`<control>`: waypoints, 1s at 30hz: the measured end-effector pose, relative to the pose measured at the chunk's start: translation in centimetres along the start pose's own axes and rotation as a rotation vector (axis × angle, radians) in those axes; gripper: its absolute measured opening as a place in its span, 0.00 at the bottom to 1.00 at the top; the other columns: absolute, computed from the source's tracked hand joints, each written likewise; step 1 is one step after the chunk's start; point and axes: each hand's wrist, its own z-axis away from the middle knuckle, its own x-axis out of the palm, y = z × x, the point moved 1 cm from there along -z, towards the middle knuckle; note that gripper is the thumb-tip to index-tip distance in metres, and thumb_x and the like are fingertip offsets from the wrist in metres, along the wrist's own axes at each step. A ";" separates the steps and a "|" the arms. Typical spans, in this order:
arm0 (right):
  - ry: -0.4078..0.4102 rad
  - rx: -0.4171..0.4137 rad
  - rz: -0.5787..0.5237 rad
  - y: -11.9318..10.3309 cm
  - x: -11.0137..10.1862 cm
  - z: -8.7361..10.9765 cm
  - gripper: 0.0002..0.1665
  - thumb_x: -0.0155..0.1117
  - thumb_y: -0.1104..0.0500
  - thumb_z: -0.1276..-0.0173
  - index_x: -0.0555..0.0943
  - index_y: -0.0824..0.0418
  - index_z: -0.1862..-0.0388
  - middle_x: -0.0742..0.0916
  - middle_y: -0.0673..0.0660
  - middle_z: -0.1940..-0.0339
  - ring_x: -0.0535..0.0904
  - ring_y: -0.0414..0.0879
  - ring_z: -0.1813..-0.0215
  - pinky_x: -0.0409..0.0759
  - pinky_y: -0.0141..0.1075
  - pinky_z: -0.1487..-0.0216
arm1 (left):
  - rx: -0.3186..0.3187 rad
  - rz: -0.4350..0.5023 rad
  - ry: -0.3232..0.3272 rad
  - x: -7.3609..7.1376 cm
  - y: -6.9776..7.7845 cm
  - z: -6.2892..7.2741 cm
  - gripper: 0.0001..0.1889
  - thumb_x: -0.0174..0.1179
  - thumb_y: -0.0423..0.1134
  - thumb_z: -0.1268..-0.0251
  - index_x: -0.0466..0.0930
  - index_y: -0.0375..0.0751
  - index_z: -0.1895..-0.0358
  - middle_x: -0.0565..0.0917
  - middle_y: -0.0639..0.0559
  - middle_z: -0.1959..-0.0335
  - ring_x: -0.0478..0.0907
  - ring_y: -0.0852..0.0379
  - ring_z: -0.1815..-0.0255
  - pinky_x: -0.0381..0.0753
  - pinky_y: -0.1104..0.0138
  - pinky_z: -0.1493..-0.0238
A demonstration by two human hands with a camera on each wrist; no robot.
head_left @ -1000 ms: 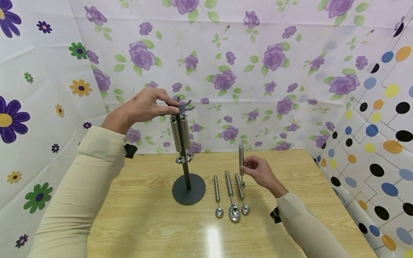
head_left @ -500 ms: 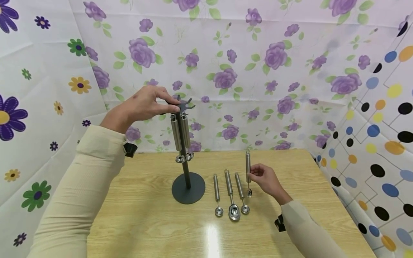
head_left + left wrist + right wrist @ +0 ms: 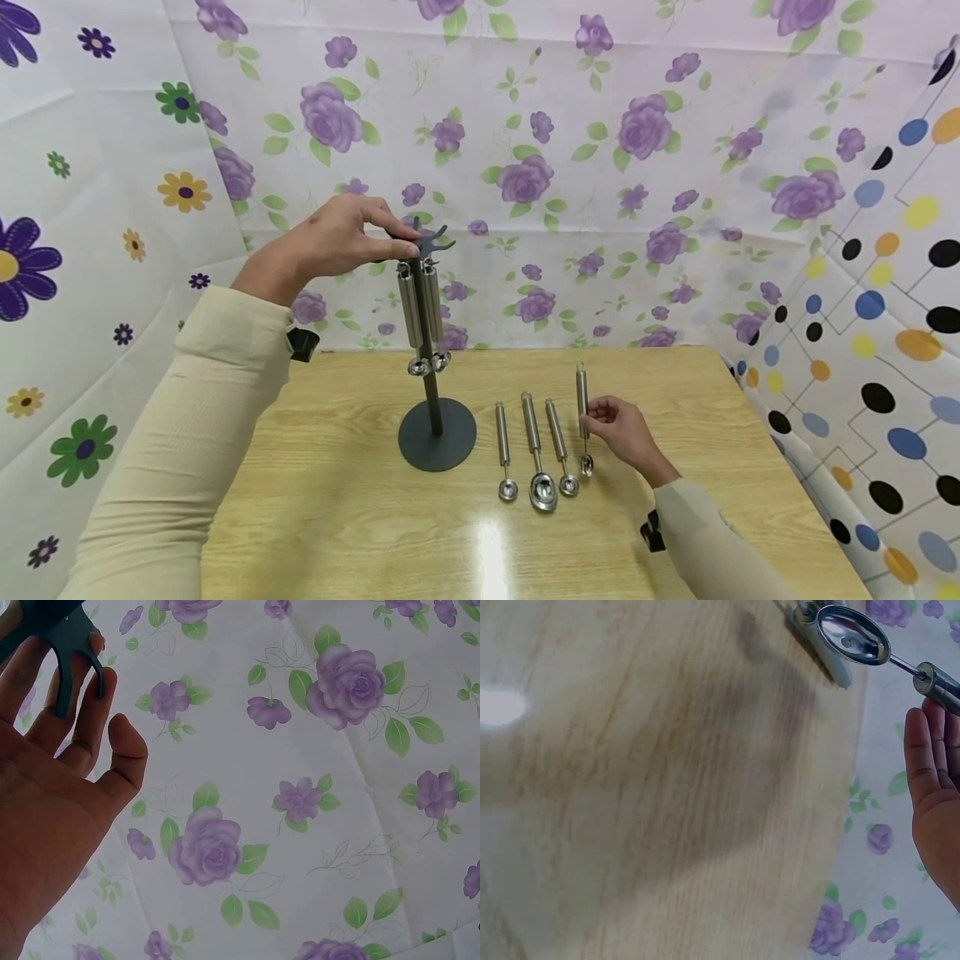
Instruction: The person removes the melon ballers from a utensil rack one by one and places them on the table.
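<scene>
My left hand (image 3: 352, 237) pinches the top of a dark hook stand (image 3: 437, 437) between thumb and fingers. In the left wrist view, the stand's curved hooks (image 3: 64, 682) cross in front of the fingers. Two steel scoops (image 3: 431, 312) hang from the stand, bowls downward. My right hand (image 3: 621, 429) pinches the thick handle of a steel melon baller (image 3: 582, 396), held nearly upright with its bowl low over the table. The right wrist view shows this bowl (image 3: 853, 634) as oval and shiny, with a small spot at its middle.
On the wooden table (image 3: 337, 517), two small round-headed scoops (image 3: 502, 442) (image 3: 557, 433) lie either side of a larger oval-headed scoop (image 3: 532, 425). Flowered cloth (image 3: 525, 250) closes off the back, and dotted cloth (image 3: 870, 375) the right side.
My right hand has moved right and down with the melon baller, away from the nearest lying scoop and closer to the table. My left hand keeps its grip on the stand.
</scene>
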 end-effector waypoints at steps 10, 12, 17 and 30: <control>0.005 0.051 0.046 2.0 0.4 0.1 0.15 0.70 0.62 0.33 0.81 0.71 0.53 0.85 0.58 0.62 0.80 0.45 0.62 0.78 0.31 0.64 | 0.006 0.000 -0.002 0.0 -0.2 -0.2 0.15 0.66 0.44 0.31 0.88 0.44 0.46 0.81 0.47 0.54 0.71 0.50 0.54 0.67 0.56 0.60; -0.004 0.052 0.042 2.3 0.4 0.1 0.15 0.70 0.62 0.33 0.81 0.72 0.53 0.84 0.58 0.63 0.80 0.45 0.62 0.78 0.32 0.65 | 0.004 0.000 -0.002 0.0 -0.1 -0.2 0.15 0.66 0.44 0.31 0.88 0.44 0.46 0.81 0.47 0.54 0.70 0.49 0.55 0.67 0.56 0.60; -0.022 0.055 0.049 3.0 0.6 0.1 0.14 0.70 0.64 0.33 0.82 0.72 0.53 0.85 0.57 0.64 0.80 0.44 0.63 0.78 0.32 0.66 | 0.003 0.026 0.003 0.0 -0.1 0.0 0.14 0.66 0.42 0.31 0.88 0.43 0.46 0.81 0.46 0.55 0.70 0.49 0.55 0.66 0.56 0.61; -0.030 0.129 0.092 4.2 1.0 -0.4 0.13 0.71 0.62 0.34 0.83 0.69 0.56 0.86 0.56 0.65 0.80 0.45 0.64 0.77 0.34 0.67 | 0.001 0.040 0.000 0.1 -0.2 0.0 0.14 0.66 0.42 0.31 0.88 0.42 0.46 0.81 0.45 0.54 0.71 0.49 0.53 0.66 0.56 0.59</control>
